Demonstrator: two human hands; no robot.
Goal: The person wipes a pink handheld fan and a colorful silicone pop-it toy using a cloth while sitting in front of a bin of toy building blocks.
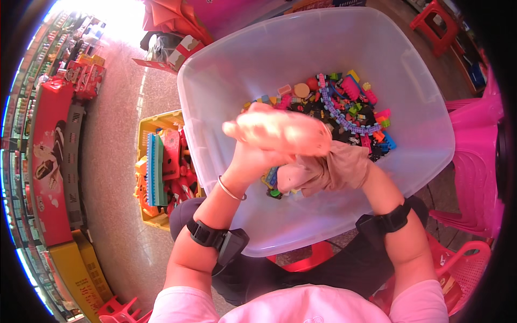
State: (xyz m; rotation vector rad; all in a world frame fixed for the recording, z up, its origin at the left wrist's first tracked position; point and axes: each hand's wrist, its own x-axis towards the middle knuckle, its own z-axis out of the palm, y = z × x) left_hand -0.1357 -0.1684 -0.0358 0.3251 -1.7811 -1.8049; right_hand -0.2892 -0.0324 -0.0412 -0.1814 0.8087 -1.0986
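My left hand [258, 157], with a bangle at its wrist, grips a blurred peach-pink object [282, 131], its kind unclear, above a big translucent plastic tub [226, 76]. Just below and to the right, a brown cloth [341, 167] covers much of my right hand [290, 177]; only what seem to be its fingers show at the cloth's left end. Beneath the hands, at the tub's bottom, lie many small toy building blocks [351, 89], dark pieces and a curved chain of purple and light-blue toy pieces [337, 115]. My hands hide part of this pile.
A yellow plastic crate [155, 222] of larger toys stands against the tub's left side. Pink stacked plastic chairs [470, 161] stand at the right, a red stool [438, 26] at the upper right. Shop shelves [24, 121] line the far left. An opened carton [183, 52] lies near the tub's upper left corner.
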